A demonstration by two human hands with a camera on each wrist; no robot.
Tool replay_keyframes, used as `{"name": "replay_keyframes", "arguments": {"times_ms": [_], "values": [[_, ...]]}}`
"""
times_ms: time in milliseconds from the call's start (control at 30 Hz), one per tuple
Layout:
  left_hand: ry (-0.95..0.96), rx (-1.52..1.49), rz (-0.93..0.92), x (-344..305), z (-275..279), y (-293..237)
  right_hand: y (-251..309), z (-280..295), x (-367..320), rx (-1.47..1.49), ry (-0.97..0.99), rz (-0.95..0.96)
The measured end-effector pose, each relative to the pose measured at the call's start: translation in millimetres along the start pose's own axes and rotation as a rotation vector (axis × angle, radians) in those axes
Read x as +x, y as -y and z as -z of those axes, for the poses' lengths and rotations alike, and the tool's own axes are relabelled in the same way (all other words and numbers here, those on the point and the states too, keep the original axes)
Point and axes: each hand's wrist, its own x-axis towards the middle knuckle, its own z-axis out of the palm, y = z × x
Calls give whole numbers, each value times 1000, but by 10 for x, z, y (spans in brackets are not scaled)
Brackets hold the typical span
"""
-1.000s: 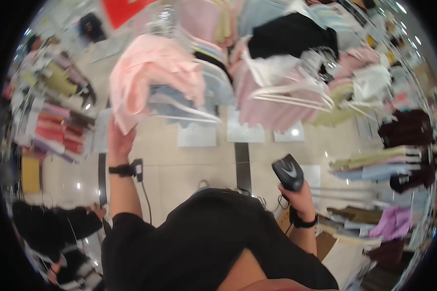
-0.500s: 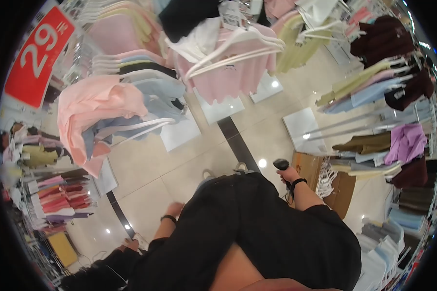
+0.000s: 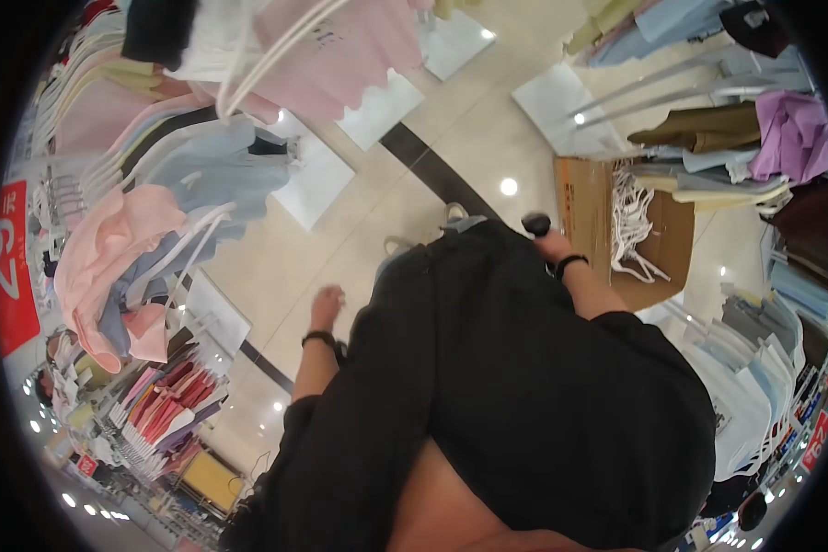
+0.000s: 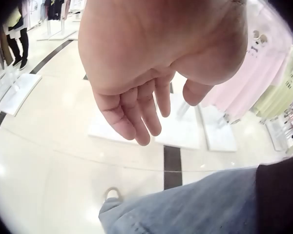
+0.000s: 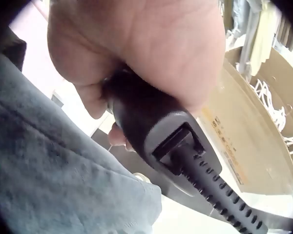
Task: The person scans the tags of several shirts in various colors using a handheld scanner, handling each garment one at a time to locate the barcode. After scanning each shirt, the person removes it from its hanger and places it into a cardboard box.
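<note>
My right hand (image 3: 554, 245) grips a black handheld barcode scanner (image 3: 535, 224) by its handle, beside my right hip. In the right wrist view the scanner's handle (image 5: 151, 117) fills the palm, and a thick ribbed cable (image 5: 219, 195) leaves its end. My left hand (image 3: 327, 305) hangs free over the floor at my left side. Its fingers (image 4: 141, 112) droop, loosely bent, with nothing in them in the left wrist view. Nearest to it on the left is a rack where a peach garment (image 3: 110, 267) lies draped over light blue shirts (image 3: 202, 170) on white hangers.
An open cardboard box (image 3: 584, 216) with white hangers (image 3: 630, 221) stands just right of my right hand. Clothes racks line both sides, with pink shirts (image 3: 340, 55) ahead. White base plates (image 3: 313, 184) sit on the tiled floor. A red price sign (image 3: 14, 267) hangs at far left.
My left hand has come down from the peach garment to my side. My view has swung right, so the racks slide left and the hanger box shows more. The right hand keeps the scanner, now lowered.
</note>
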Motion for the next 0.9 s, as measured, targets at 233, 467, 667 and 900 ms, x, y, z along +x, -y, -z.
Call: {"name": "replay_keyframes", "arguments": {"times_ms": [233, 467, 667, 900], "values": [[0, -5, -207, -289, -391, -1724, 156, 265, 407, 280, 37, 48], [108, 87, -122, -274, -602, -1253, -263, 265, 506, 384, 6, 13], [361, 1020, -465, 290, -163, -101, -920, 110, 238, 413, 0, -194], [407, 1049, -498, 947, -593, -1772, -916, 348, -220, 552, -82, -439]]}}
